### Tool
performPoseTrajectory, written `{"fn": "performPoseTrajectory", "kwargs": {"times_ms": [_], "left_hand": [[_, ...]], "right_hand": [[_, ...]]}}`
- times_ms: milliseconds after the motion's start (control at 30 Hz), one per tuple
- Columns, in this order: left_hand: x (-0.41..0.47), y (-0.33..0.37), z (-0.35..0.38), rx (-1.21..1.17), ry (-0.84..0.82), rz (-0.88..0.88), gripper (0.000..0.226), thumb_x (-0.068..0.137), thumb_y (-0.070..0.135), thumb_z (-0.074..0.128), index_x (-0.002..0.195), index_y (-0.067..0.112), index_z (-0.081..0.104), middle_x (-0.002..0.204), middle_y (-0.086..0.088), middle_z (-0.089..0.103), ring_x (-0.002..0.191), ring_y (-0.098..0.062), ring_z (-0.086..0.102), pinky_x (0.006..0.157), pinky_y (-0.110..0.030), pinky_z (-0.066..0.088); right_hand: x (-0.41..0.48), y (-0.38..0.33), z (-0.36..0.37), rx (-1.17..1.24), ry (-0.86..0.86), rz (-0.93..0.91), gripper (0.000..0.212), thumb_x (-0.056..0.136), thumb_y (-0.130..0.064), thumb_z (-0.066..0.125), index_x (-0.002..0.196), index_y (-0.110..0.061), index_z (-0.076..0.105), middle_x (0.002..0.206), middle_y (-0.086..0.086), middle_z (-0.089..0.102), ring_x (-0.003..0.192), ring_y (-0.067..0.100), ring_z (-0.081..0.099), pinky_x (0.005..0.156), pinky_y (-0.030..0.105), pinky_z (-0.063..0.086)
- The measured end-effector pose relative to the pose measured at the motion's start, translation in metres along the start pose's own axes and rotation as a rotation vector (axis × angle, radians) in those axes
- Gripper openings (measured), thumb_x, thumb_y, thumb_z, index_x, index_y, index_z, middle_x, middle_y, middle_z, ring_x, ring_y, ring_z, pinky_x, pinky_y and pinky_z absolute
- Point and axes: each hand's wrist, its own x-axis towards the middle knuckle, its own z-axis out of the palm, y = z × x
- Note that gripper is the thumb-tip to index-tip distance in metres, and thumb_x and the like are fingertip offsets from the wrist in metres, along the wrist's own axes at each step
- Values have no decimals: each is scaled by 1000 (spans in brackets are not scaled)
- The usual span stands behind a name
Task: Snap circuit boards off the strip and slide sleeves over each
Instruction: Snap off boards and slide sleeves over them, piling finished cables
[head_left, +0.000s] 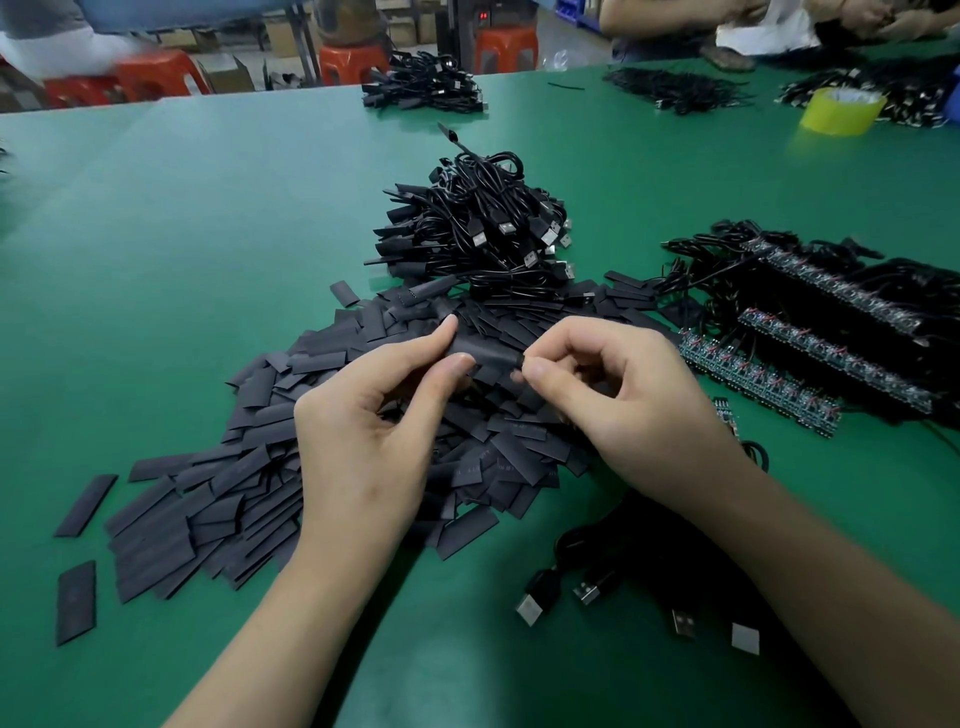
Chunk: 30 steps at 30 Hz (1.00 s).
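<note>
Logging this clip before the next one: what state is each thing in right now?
Left grip: pinches the sleeve at its left end.
Right grip: pinches at the sleeve's right end.
Sleeve: held up between both grips.
Sleeve pile: loose, flat, spread out.
Board strips: unsnapped, lying at right.
Cable heap: piled behind the sleeves.
Tape roll: lying flat, far right.

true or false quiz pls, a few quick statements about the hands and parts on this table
1. The left hand holds a black sleeve. True.
2. The right hand lies flat on the table. False: its fingers pinch the black sleeve's right end.
3. The circuit board strips lie left of the sleeve pile. False: they lie to its right.
4. A yellow tape roll stands at the table's far right. True.
</note>
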Motion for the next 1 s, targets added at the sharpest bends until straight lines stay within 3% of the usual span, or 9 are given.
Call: {"fn": "performPoseTrajectory", "kwargs": {"times_ms": [67, 133, 267, 467, 833, 1000], "left_hand": [[1, -1, -1, 16, -15, 4, 30, 90, 23, 77, 119, 26, 75, 105, 15, 78, 99, -1, 73, 88, -18, 54], [2, -2, -1, 44, -26, 15, 30, 91, 20, 76, 121, 25, 75, 108, 16, 77, 103, 0, 71, 90, -18, 53], [4, -6, -3, 15, -2, -28, 21, 93, 16, 75, 113, 23, 79, 106, 13, 78, 103, -6, 72, 92, -27, 55], [4, -5, -6, -113, 47, -175, 13, 87, 22, 79, 99, 27, 80, 90, 9, 80, 89, -14, 76, 87, -30, 60], [4, -7, -3, -80, -22, -86, 11, 88, 17, 79, 98, 23, 80, 97, 8, 78, 96, -11, 73, 89, -27, 55], [7, -7, -3, -299, -41, -195, 13, 86, 14, 77, 99, 13, 77, 94, -1, 80, 86, -15, 76, 81, -25, 59]], "right_hand": [[-1, 0, 2, -110, 65, -79, 14, 98, -19, 66, 85, -22, 69, 67, -1, 60, 61, 16, 55, 58, 31, 45], [-2, 1, 3, -293, 107, -161, 10, 97, -23, 66, 88, -23, 69, 70, -8, 62, 67, 12, 58, 64, 26, 44], [-3, 3, 6, -525, 127, -272, 9, 97, -29, 65, 93, -24, 71, 78, -11, 66, 75, 11, 58, 79, 33, 43], [-3, 3, 7, -490, 116, -279, 8, 97, -28, 66, 94, -23, 72, 80, -7, 69, 79, 14, 63, 82, 36, 44], [-3, 3, 8, -461, 118, -235, 9, 94, -29, 68, 87, -25, 72, 74, -8, 68, 72, 11, 61, 81, 33, 45], [-3, 2, 7, -534, 156, -310, 9, 95, -27, 70, 88, -22, 73, 80, -10, 69, 77, 14, 63, 82, 37, 45]]}}
